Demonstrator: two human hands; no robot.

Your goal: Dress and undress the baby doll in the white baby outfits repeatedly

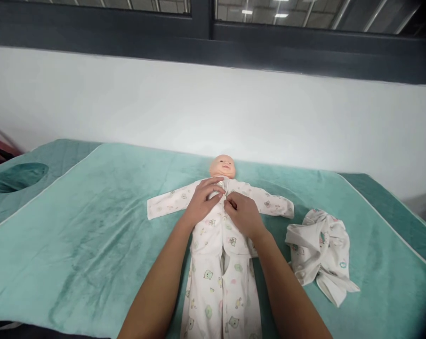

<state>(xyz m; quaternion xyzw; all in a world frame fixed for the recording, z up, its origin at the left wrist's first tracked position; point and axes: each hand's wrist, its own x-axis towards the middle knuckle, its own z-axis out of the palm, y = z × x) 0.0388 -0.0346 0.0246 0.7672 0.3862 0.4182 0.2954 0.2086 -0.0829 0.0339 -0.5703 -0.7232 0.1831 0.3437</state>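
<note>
A baby doll (222,165) lies face up in a white printed baby shirt (209,230), its sleeves spread to both sides. White printed baby pants (207,287) cover its legs, partly behind my forearms. My left hand (205,200) rests on the upper chest, thumb and index finger pinching the shirt's front edge near the buttons while another finger stretches toward the collar. Opposite it, my right hand (244,214) is closed, its fingers curled and gripping the other side of the front opening. Buttons run down the shirt's middle; the fingers hide the one between them.
A crumpled white printed baby garment (320,252) lies to the right. Everything rests on a green padded bed cover (103,226) with a round hole (18,177) at the left end. Behind stand a white wall (163,108) and a dark window frame (202,42).
</note>
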